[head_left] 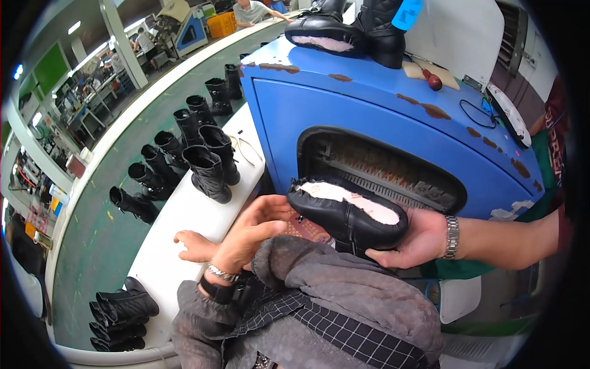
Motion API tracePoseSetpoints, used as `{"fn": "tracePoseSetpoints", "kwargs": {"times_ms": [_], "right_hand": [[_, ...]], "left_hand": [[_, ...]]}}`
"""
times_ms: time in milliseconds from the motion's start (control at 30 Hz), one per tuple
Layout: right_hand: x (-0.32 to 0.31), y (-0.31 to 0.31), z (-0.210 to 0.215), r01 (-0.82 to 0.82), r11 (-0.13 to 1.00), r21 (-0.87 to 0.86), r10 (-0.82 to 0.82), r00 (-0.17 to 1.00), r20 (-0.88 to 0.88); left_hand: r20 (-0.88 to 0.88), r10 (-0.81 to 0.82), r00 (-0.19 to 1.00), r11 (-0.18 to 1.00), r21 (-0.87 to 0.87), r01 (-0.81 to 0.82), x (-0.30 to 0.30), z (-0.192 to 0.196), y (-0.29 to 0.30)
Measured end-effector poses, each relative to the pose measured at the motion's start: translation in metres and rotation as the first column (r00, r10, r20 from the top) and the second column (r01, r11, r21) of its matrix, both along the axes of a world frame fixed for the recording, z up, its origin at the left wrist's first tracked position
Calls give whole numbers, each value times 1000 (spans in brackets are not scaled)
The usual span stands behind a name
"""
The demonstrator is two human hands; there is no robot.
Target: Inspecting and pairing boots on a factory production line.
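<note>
A co-worker's hand (421,237) with a metal watch, reaching in from the right, holds a black boot (319,209) with its underside up. A pale insole board shows along that underside, framed by gathered black leather. My left hand (264,218) is beside the boot's left end, thumb and fingers apart; I cannot tell whether its fingertips touch it. My right forearm, in a sheer grey sleeve, crosses to the left behind my left wrist. Partly hidden there, my right hand (195,246) is over the white tabletop (178,277), its fingers apart and nothing in it.
A blue machine (369,104) with a dark slotted opening (381,166) stands ahead. Boots (326,37) and a red-handled tool (432,80) lie on top of it. Several black boots (209,172) stand along the green conveyor (92,246) and white tabletop at left. People work in the background.
</note>
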State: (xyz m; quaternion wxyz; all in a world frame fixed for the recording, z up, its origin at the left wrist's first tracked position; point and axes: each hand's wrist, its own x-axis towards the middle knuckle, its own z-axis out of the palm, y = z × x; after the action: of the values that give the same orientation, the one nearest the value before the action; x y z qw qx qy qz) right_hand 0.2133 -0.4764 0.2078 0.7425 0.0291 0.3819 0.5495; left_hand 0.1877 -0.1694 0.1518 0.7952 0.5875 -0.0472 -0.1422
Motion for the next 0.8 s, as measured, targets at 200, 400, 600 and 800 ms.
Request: {"fn": "tracePoseSetpoints", "kwargs": {"times_ms": [200,400,600,800], "right_hand": [[3,-15,-32,35,999,-29,-35,999,-5],[7,-7,-13,-77,996,44,78,997,-21],[5,-1,-30,1,988,153,-38,971,235],[-14,-4,41,327,922,208,-249,912,-326]], "left_hand": [[68,-260,963,929,-255,269,16,-9,-51],[35,-290,956,865,-419,277,15,-11,-59],[113,-100,988,842,-520,145,-3,-10,-43],[210,423,881,879,-329,-344,-25,5,12]]}}
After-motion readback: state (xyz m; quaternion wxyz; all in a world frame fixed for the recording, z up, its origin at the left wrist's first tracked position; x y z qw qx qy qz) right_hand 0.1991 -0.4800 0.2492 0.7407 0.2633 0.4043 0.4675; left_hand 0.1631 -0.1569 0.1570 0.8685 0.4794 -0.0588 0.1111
